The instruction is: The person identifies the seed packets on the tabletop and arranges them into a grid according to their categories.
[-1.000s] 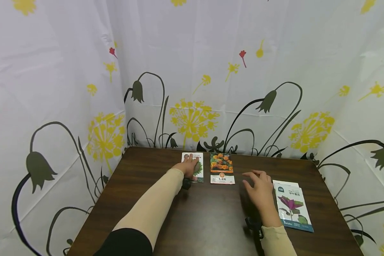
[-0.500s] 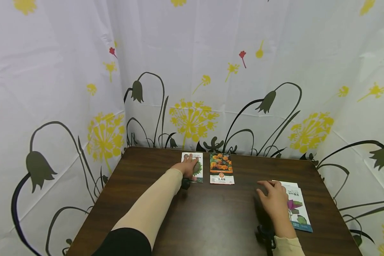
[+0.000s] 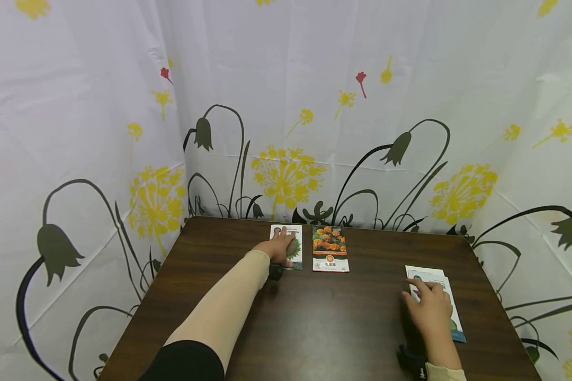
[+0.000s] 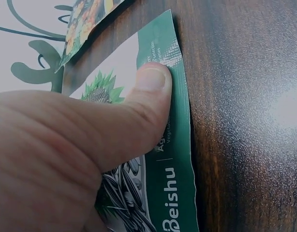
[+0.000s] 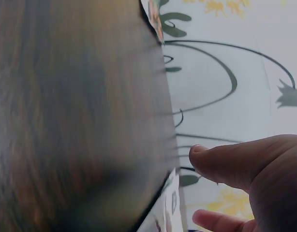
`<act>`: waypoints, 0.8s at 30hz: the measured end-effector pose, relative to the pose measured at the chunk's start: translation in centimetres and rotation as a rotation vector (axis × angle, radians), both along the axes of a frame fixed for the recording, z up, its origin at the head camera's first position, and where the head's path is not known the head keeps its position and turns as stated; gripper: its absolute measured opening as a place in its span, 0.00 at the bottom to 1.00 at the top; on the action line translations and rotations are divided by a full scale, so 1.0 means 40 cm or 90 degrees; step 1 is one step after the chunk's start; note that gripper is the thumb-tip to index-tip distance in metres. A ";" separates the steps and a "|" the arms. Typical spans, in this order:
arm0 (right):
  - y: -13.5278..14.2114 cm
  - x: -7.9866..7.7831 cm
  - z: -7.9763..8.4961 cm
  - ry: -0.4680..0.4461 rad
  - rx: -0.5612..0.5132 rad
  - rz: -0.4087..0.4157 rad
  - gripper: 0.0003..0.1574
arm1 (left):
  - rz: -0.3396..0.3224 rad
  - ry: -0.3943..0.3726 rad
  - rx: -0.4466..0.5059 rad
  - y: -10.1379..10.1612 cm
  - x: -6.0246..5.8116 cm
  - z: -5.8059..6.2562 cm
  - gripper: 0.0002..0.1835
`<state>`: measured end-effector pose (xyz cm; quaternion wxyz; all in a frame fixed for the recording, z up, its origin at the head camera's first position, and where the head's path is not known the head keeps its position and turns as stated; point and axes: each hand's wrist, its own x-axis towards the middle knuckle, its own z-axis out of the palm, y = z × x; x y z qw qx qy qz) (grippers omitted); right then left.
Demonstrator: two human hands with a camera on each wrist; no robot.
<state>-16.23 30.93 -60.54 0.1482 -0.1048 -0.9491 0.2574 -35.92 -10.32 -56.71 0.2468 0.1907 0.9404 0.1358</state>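
My left hand [image 3: 277, 247] rests with its fingers spread on a seed packet [image 3: 297, 256] at the table's back. In the left wrist view the thumb presses the green band of this sunflower packet [image 4: 181, 140], near its edge. To its right lies a marigold packet [image 3: 331, 251] with orange blooms. My right hand [image 3: 431, 313] hovers over overlapping seed packets at the right, fingers loosely bent and holding nothing. It covers most of the upper packet [image 3: 457, 334]; the white top of another packet [image 3: 424, 271] shows behind. The right wrist view catches a packet edge [image 5: 164, 212] below the thumb.
All packets lie on a dark wooden table [image 3: 314, 323]. A white curtain [image 3: 286, 84] printed with flowers hangs around its back and sides. The table's back edge runs just behind the sunflower and marigold packets.
My right hand has moved rightward and slightly nearer, from beside the right-hand packets to over them. My left hand has stayed in place on the sunflower packet.
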 end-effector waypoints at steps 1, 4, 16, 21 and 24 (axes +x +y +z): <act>0.005 0.003 0.002 -0.009 -0.008 -0.005 0.25 | 0.001 -0.001 0.002 0.000 0.000 0.000 0.60; 0.021 0.010 0.009 -0.026 -0.023 -0.021 0.28 | 0.007 -0.005 0.006 0.000 0.000 0.002 0.60; 0.076 0.039 0.012 -0.077 -0.070 -0.145 0.58 | 0.011 -0.013 0.027 -0.004 -0.007 0.007 0.60; 0.107 0.043 -0.014 -0.127 -0.094 -0.167 0.73 | 0.002 -0.012 0.026 -0.005 -0.004 0.002 0.59; 0.115 0.042 -0.026 -0.152 -0.094 -0.161 0.77 | 0.000 -0.011 0.026 -0.008 -0.005 -0.003 0.60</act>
